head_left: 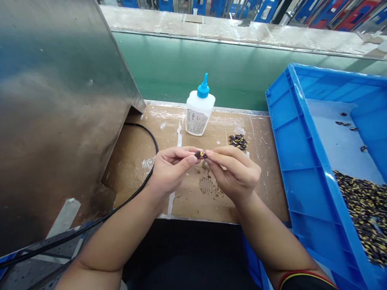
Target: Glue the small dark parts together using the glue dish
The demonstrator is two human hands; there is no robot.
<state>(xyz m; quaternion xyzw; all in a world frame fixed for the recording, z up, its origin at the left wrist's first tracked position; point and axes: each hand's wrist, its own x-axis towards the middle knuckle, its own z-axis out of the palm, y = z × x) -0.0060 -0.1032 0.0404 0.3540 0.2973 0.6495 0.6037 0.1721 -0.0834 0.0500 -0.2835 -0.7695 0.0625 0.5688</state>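
Note:
My left hand [173, 166] pinches a small dark part [198, 154] between thumb and fingers. Meeting it tip to tip, my right hand [234, 167] grips a small black-and-yellow piece [205, 156]. The two pieces touch or nearly touch; their exact kind is too small to make out. Just behind my hands a white bottle [199, 114] with a blue nozzle cap stands upright. A little pile of black-and-yellow pieces [238, 141] lies beyond my right hand on the cardboard-covered bench [130, 161].
On the right a blue crate [305, 169] holds many more such pieces [365, 213]. A large metal housing [60, 100] rises at the left, and a black cable [148, 177] curves across the bench. Behind runs a green conveyor belt [236, 72].

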